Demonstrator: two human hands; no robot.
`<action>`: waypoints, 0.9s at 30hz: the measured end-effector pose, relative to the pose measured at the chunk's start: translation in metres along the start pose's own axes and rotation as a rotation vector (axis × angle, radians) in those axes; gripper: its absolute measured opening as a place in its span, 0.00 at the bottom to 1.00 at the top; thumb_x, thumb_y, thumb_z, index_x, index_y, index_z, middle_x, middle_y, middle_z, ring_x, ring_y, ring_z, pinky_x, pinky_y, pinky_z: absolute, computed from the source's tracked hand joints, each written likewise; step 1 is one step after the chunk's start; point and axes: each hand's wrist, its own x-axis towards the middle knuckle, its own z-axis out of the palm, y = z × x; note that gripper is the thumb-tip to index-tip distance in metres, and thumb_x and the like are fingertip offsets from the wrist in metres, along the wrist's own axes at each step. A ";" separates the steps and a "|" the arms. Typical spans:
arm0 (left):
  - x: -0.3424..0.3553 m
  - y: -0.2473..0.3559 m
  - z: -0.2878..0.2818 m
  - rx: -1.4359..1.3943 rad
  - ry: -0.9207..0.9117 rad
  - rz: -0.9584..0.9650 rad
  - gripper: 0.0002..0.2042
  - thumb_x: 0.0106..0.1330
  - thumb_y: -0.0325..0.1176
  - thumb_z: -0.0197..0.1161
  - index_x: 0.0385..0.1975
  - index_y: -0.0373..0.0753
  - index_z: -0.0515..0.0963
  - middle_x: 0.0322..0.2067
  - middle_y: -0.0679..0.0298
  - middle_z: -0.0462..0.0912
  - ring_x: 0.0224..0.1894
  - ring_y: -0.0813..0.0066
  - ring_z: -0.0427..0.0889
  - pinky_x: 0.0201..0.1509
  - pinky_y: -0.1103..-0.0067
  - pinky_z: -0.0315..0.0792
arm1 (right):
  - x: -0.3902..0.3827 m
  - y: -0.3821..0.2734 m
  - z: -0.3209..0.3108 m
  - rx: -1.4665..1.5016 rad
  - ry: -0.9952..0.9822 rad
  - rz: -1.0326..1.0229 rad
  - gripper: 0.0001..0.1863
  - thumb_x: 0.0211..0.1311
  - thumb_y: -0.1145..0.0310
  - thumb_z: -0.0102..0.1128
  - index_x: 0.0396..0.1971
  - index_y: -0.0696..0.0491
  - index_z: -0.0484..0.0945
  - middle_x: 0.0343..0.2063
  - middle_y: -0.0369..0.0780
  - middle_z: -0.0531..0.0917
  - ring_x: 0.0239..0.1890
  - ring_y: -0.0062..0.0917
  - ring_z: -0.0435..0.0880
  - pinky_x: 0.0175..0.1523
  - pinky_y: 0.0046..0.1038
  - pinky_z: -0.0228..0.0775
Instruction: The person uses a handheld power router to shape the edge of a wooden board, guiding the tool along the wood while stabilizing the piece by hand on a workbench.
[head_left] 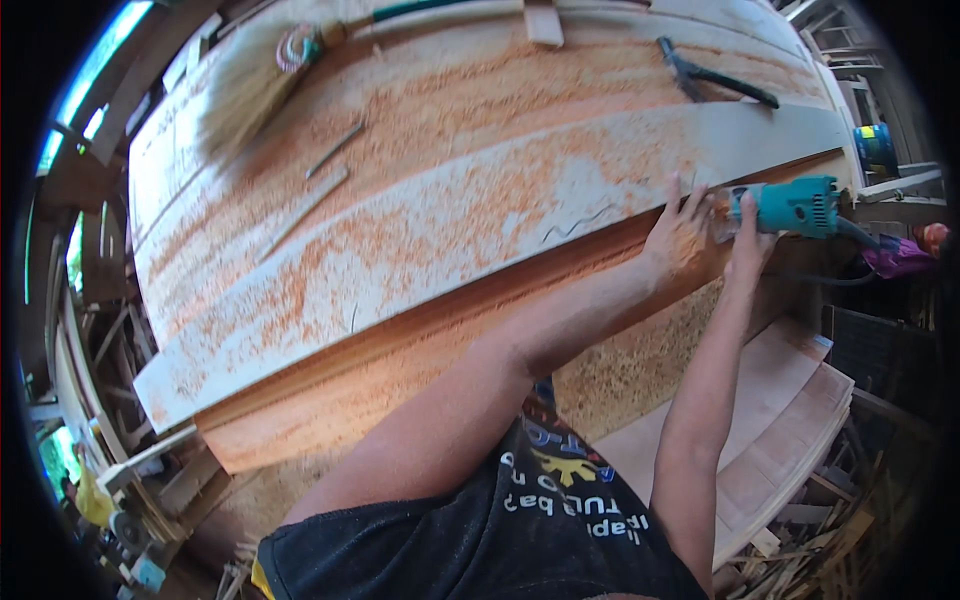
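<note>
A teal trim router (800, 207) lies sideways at the right end of a long curved pale board (420, 240), its clear base by the board's near edge. My right hand (746, 245) is closed around the lower part of the router, thumb side up. Just left of the base, my left hand (682, 238) rests over the board edge with fingers stretched out and apart. It is close to the router's base; whether it touches it I cannot tell. The cutting bit is hidden. Reddish sawdust covers much of the board, and a brown wooden strip (440, 310) runs beneath its near edge.
On the dusty panel beyond lie a straw brush (250, 95), a dark clamp-like tool (715, 78), a thin rod (335, 148) and a wooden stick (303, 213). A cord (855, 232) trails from the router near a purple bag (898, 258). Stacked sheets (770, 440) and scrap wood (835, 540) are lower right.
</note>
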 end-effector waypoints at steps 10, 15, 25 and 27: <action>0.010 -0.001 0.001 0.034 0.002 0.006 0.30 0.62 0.48 0.49 0.61 0.36 0.68 0.67 0.58 0.61 0.72 0.54 0.49 0.67 0.36 0.35 | 0.000 -0.013 0.005 0.017 0.049 0.099 0.29 0.55 0.61 0.72 0.52 0.59 0.70 0.46 0.40 0.78 0.47 0.26 0.77 0.52 0.28 0.70; 0.020 0.000 0.010 -0.010 0.003 0.027 0.28 0.64 0.48 0.50 0.61 0.37 0.69 0.67 0.59 0.61 0.72 0.56 0.48 0.66 0.35 0.34 | 0.013 0.003 -0.005 -0.032 0.065 0.050 0.40 0.53 0.59 0.73 0.57 0.63 0.59 0.49 0.44 0.75 0.51 0.29 0.75 0.55 0.29 0.69; 0.032 0.000 0.032 -0.057 0.027 0.048 0.29 0.63 0.47 0.53 0.61 0.35 0.68 0.66 0.59 0.62 0.72 0.57 0.50 0.67 0.37 0.34 | 0.023 0.007 -0.009 0.061 0.046 0.059 0.32 0.52 0.62 0.74 0.50 0.59 0.64 0.41 0.39 0.76 0.41 0.22 0.76 0.47 0.27 0.71; 0.031 -0.005 0.028 -0.052 0.011 0.044 0.29 0.64 0.47 0.53 0.61 0.36 0.68 0.66 0.60 0.62 0.72 0.57 0.50 0.67 0.37 0.34 | 0.023 0.004 -0.005 -0.008 0.103 0.064 0.33 0.52 0.63 0.73 0.51 0.59 0.62 0.42 0.40 0.76 0.41 0.22 0.77 0.42 0.25 0.73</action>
